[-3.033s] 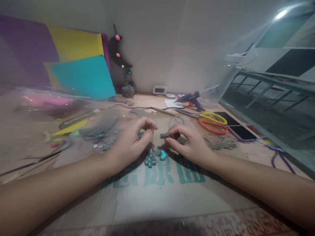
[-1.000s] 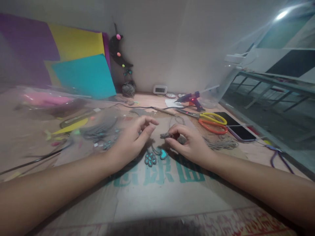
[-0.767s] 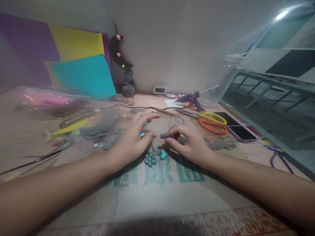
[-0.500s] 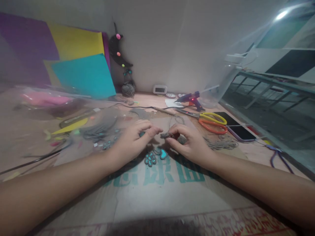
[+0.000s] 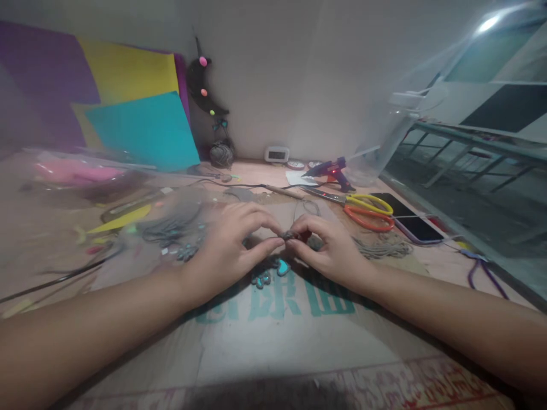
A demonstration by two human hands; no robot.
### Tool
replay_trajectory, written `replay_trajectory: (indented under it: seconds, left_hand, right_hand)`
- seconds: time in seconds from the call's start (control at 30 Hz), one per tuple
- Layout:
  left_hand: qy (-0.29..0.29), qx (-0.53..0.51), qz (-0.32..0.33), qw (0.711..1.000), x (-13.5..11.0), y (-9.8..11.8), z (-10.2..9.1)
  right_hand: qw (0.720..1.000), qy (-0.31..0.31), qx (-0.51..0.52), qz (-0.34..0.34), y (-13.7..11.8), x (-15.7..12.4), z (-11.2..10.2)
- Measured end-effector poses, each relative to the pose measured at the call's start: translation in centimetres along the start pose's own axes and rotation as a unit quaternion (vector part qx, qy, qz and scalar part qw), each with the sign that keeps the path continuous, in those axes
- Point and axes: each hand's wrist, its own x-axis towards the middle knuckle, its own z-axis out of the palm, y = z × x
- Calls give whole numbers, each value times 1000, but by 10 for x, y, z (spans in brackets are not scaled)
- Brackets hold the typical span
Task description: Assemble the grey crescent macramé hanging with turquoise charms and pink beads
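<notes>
My right hand (image 5: 329, 245) pinches a small grey knotted cord piece (image 5: 289, 234) between thumb and fingers, just above a sheet of cardboard (image 5: 273, 336) with teal printed characters. My left hand (image 5: 233, 245) has its thumb and fingers closed in a pinch at the left end of the same cord piece, so both hands meet there. Below the fingertips lie teal bead ornaments (image 5: 268, 273), one heart-shaped, one flower-shaped, on grey cord. What my left fingers grip exactly is too small to make out.
Yellow and orange scissors (image 5: 363, 209), a blue glue gun (image 5: 329, 169) and a dark phone (image 5: 408, 219) lie at the right. Loose grey cord (image 5: 382, 246) sits by my right wrist. Coloured paper sheets (image 5: 137, 128) lean on the wall at left, above scattered scraps and beads.
My left hand moved right and closed its fingers onto the cord piece that my right hand holds; before, it hovered and opened beside it. My right hand stayed almost still.
</notes>
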Motion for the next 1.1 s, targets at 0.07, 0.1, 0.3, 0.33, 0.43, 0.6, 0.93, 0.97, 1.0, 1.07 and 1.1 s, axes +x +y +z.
replay_trajectory:
  seconds: [0.07, 0.1, 0.3, 0.33, 0.43, 0.6, 0.93, 0.97, 1.0, 1.07, 1.1]
  left_hand:
    - [0, 9, 13, 1000, 0, 0, 0]
    - [-2, 14, 21, 1000, 0, 0, 0]
    - [-19, 47, 44, 998, 1, -1, -1]
    - [-21, 47, 47, 998, 1, -1, 0]
    - [-12, 31, 38, 999, -2, -1, 2]
    - [31, -21, -35, 999, -7, -1, 3]
    - [-35, -77, -150, 985, 2, 4, -2]
    - [-38, -72, -140, 987, 1, 5, -1]
    - [-42, -67, -132, 988, 1, 5, -1]
    - [-49, -60, -120, 990, 0, 6, 0]
    - [-52, -59, -117, 990, 0, 6, 1]
  right_hand:
    - [1000, 2, 1, -3, 0, 0, 0]
    - [1000, 3, 1, -5, 0, 0, 0]
    - [1000, -1, -4, -13, -1, -1, -1]
    - [1000, 0, -3, -13, -1, -1, -1]
    - [1000, -5, 5, 4, -2, 0, -1]
    - [1000, -9, 6, 17, -3, 0, -1]
    - [1000, -11, 2, 8, -2, -1, 0]
    - [1000, -10, 1, 8, -2, -1, 0]
    - [1000, -11, 0, 7, -1, -1, 0]
    - [1000, -10, 0, 6, -1, -2, -1]
    - [1000, -10, 1, 5, 0, -2, -1]
